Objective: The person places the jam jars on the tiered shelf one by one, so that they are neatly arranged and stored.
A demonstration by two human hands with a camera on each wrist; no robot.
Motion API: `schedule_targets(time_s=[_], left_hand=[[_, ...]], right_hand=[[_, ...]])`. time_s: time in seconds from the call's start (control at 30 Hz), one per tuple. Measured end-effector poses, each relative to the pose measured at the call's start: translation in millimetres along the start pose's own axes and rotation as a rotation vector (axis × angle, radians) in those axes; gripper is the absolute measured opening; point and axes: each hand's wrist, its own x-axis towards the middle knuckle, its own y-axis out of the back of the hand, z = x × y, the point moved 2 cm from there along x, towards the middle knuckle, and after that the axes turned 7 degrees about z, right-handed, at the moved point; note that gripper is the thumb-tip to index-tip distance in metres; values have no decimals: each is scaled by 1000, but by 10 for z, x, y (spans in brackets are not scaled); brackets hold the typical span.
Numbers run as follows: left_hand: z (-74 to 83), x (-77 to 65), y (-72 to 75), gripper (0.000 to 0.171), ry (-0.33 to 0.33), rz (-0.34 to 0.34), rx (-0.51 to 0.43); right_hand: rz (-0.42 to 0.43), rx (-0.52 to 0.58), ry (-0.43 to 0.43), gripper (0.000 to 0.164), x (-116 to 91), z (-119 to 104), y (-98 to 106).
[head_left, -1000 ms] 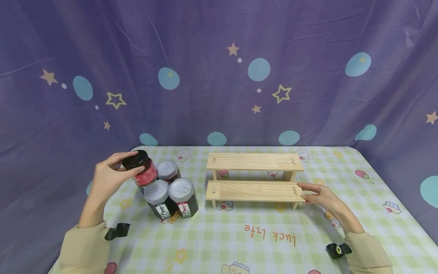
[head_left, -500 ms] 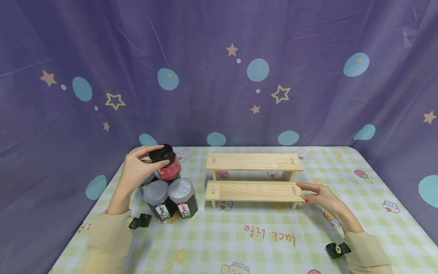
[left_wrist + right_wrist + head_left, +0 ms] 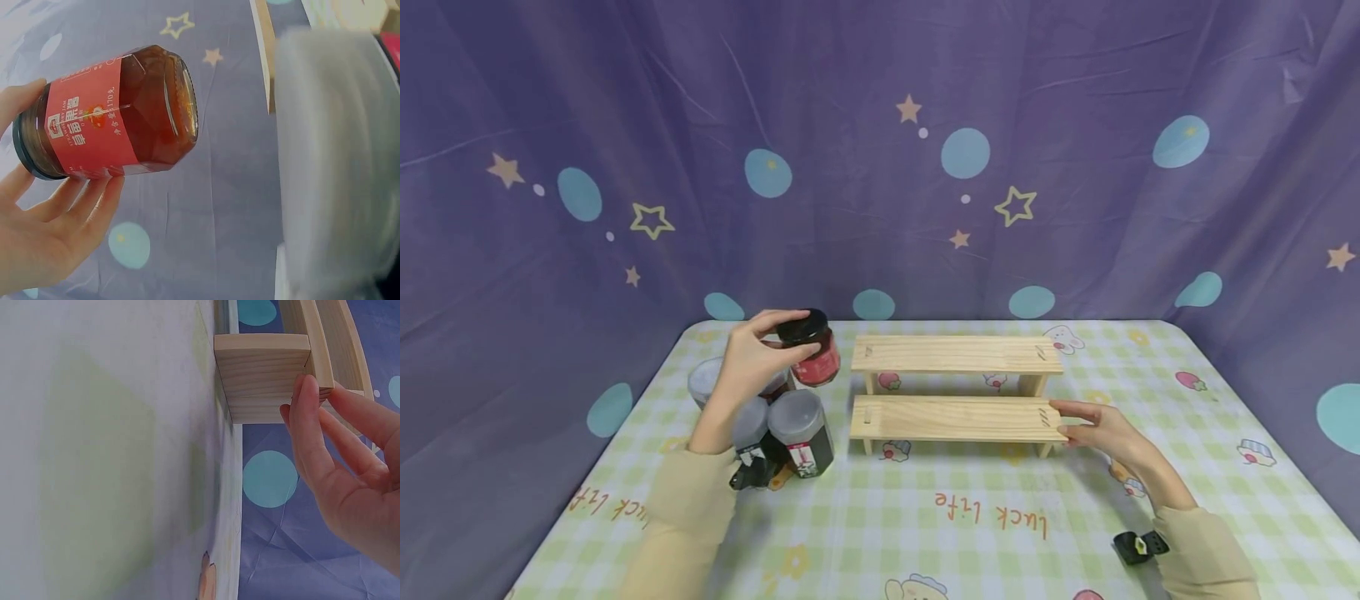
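Note:
My left hand (image 3: 751,358) grips a strawberry jam jar (image 3: 817,365) by its black lid, in the air left of a two-step wooden shelf (image 3: 955,418). In the left wrist view the jam jar (image 3: 150,106) has a red label and reddish-brown contents, with thumb and fingers on either side of the lid end. My right hand (image 3: 1105,435) pinches the right end of the shelf's lower board; the right wrist view shows the thumb and fingers around that board's end (image 3: 322,356). The shelf stands upright on the table.
Several dark jars with greyish lids, one of them the front right jar (image 3: 801,433), stand grouped below my left forearm, which partly hides them. A checked cloth (image 3: 865,533) covers the table. Behind it hangs a purple curtain (image 3: 865,250) with stars.
My left hand has carried the jam jar rightward from above the left side of the jar group to near the shelf's left end. The right hand has kept its hold on the shelf.

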Motion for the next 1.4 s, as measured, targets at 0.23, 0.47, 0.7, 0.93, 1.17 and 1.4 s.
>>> schedule_targets(time_s=[0.23,0.47,0.7,0.93,1.17,1.4], left_hand=[[18,60,-261,43,-5,-26,-42],[309,43,-471,41,58,-66,-53],[249,64,-749,42,17,-75,-92],[305,70,-1021,40,8,-90,-125],[355,84,-1287,40,-21,-88,-115],[384,117,-1543,40,-54,-81,-58]], right_hand=[[-3,-4,5,56,7,27,8],[0,2,9,56,6,21,1],[2,4,10,55,11,19,-3],[6,9,2,55,22,23,-3],[-5,16,15,55,26,31,2],[-6,19,4,55,13,22,2]])
